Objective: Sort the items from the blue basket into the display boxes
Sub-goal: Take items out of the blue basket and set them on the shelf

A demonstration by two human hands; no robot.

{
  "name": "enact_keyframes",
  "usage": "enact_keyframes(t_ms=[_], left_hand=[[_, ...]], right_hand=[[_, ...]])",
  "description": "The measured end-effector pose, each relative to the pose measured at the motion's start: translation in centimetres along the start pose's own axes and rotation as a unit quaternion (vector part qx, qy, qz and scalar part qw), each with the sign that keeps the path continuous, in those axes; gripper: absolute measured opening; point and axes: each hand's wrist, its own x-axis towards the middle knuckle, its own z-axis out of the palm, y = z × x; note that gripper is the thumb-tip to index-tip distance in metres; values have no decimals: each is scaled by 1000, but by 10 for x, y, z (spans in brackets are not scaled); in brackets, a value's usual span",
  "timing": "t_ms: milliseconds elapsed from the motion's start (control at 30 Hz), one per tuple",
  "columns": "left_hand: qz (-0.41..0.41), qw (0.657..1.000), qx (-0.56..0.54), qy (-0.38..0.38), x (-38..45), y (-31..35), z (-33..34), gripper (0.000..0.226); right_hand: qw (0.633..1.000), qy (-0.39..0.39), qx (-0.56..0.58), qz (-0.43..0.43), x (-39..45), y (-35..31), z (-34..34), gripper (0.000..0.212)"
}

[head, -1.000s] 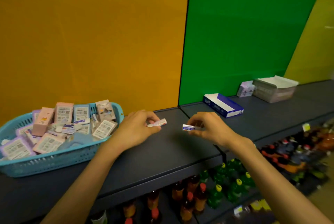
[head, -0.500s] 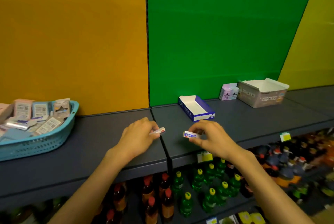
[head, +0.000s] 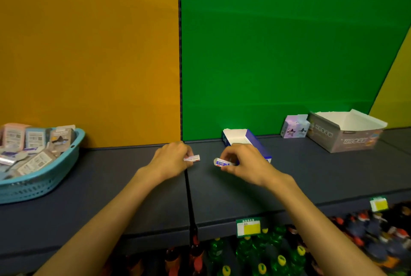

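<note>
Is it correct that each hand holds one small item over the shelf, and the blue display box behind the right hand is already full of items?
Not quite. In the head view the blue display box shows only a bare white inside where it is visible; the right hand covers its near end. The rest holds: the left hand and the right hand each pinch one small item above the shelf.

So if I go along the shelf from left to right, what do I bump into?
Blue basket → left hand with a small pack → right hand with a small pack → purple box → grey box.
</note>
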Motion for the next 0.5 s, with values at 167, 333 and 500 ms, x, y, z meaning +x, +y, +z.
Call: enact_keyframes(t_ms=[167, 333, 500], left_hand=[[-5, 1000, -31, -2, 47, -12, 17, 22], [-14, 999, -52, -8, 83, -18, 38, 22], [-34, 996, -78, -5, 114, -24, 52, 26]], right_hand=[[998, -15, -61, -1, 53, 20, 2, 18], [995, -36, -88, -1, 91, 37, 8, 19], [989, -66, -134, -2, 124, 54, 13, 17]])
